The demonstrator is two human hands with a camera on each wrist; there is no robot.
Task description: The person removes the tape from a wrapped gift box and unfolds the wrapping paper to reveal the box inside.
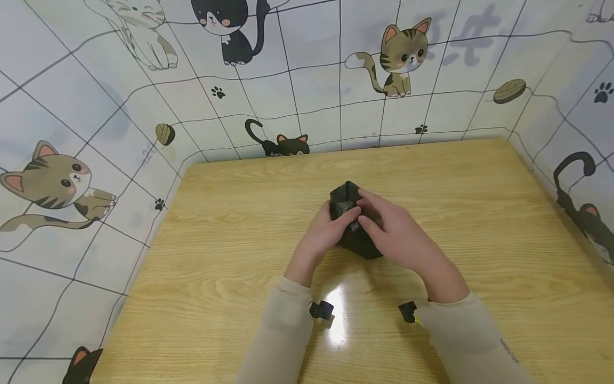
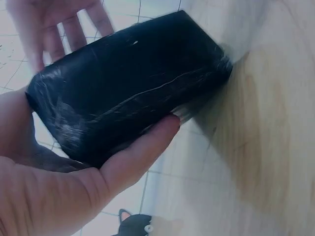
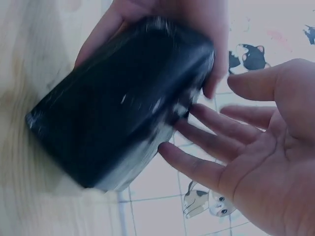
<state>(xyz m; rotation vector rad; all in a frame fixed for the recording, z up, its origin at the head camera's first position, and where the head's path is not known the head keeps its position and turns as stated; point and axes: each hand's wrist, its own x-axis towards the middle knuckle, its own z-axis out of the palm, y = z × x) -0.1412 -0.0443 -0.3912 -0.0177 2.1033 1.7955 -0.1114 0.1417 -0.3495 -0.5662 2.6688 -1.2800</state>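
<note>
A box-shaped package wrapped in glossy black plastic [image 1: 361, 244] is held above the middle of the wooden table, tilted. My left hand [image 1: 326, 230] grips it at one end, the thumb [image 2: 135, 155] lying along a long side in the left wrist view. Creased, shiny film shows at that end of the package [image 2: 118, 83]. On the other side is my right hand [image 1: 400, 232], its fingers spread and nearly straight. In the right wrist view the right hand's fingertips [image 3: 170, 150] are right at the wrapped side of the package [image 3: 108, 108], and the thumb stands away from it.
The light wooden table [image 1: 230, 240] spreads out around the hands. White backdrop sheets with cat drawings [image 1: 312, 96] rise along its back, left and right edges. A small black device [image 1: 321, 310] sits at the left cuff, another [image 1: 408, 312] at the right cuff.
</note>
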